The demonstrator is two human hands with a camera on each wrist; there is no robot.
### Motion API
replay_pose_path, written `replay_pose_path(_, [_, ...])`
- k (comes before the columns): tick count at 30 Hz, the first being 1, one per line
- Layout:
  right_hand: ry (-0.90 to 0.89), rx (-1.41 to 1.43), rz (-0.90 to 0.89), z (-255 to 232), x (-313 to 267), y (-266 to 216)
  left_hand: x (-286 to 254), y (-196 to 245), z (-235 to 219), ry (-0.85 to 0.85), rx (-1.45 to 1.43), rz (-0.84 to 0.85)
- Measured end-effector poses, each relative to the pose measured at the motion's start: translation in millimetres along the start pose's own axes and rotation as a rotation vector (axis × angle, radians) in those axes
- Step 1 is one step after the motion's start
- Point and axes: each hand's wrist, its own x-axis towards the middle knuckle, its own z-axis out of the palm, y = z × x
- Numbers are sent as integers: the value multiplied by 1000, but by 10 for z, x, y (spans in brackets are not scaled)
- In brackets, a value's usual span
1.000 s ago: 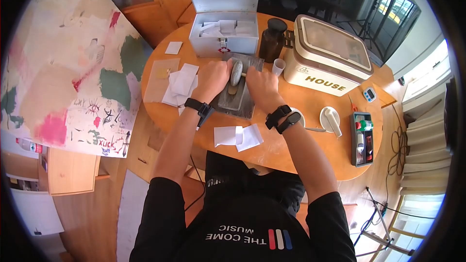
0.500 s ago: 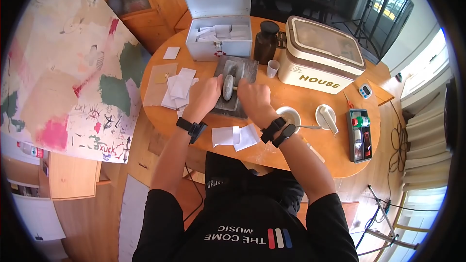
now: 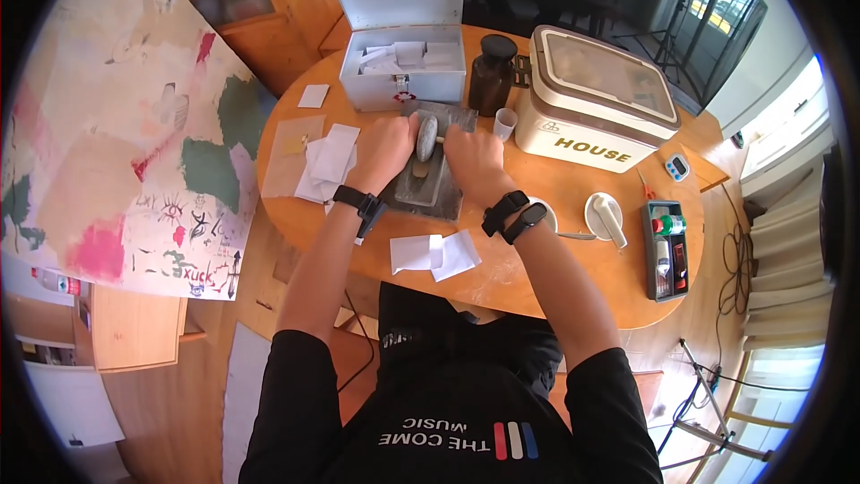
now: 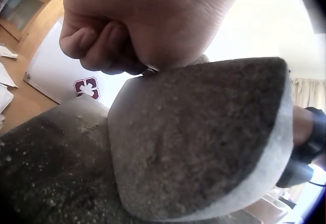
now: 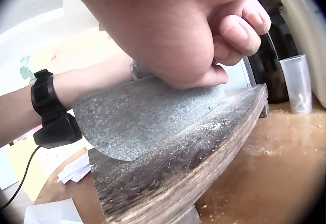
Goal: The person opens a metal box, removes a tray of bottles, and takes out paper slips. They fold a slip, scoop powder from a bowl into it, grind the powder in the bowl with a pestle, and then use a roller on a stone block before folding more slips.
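A grey stone wheel (image 3: 426, 138) stands on edge on a dark stone slab (image 3: 445, 203) with a lengthwise hollow. My left hand (image 3: 385, 148) grips at the wheel's left side, its fingers curled. On the opposite side my right hand (image 3: 477, 159) is curled round a short pale handle (image 3: 440, 139). The left wrist view shows the wheel's broad face (image 4: 198, 137) below my left fist (image 4: 147, 20). Pale powder lies on the slab (image 5: 153, 173) beneath the wheel in the right wrist view, where my right hand (image 5: 183, 35) hides the handle.
Behind the slab stand an open white box (image 3: 401, 90) with papers, a dark bottle (image 3: 492, 76), a plastic cup (image 3: 504, 123) and a cream box (image 3: 578, 145). Loose papers (image 3: 330, 157) lie left, folded papers (image 3: 457, 254) in front; a white dish (image 3: 595, 211) and a tray (image 3: 652, 278) stand right.
Both hands and the wheel came toward my body along the slab, then moved back away from it over the last half second. Both hands keep their grip.
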Motion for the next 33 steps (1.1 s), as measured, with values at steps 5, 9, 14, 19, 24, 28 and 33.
replay_pose_path(5, [53, 20, 25, 91, -18, -35, -62, -20, 5, -7, -28, 9])
replay_pose_path(9, [61, 26, 23, 80, -171, -124, -310, -20, -13, 20, -56, 9])
replay_pose_path(14, [104, 26, -15, 3, -365, -204, -472, 40, -135, -18, -37, -29])
replay_pose_path(19, [68, 26, 14, -16, -339, -212, -427, -36, -33, 57, -21, 24])
replay_pose_path(24, [64, 20, 11, 64, -148, -86, -171, -10, -12, -18, -55, -26])
replay_pose_path(28, [48, 0, 8, 74, 6, 16, 22, 2, 1, -4, -31, 0])
replay_pose_path(33, [39, 5, 9, 70, 68, 49, 46, -23, 53, 37, -33, 20])
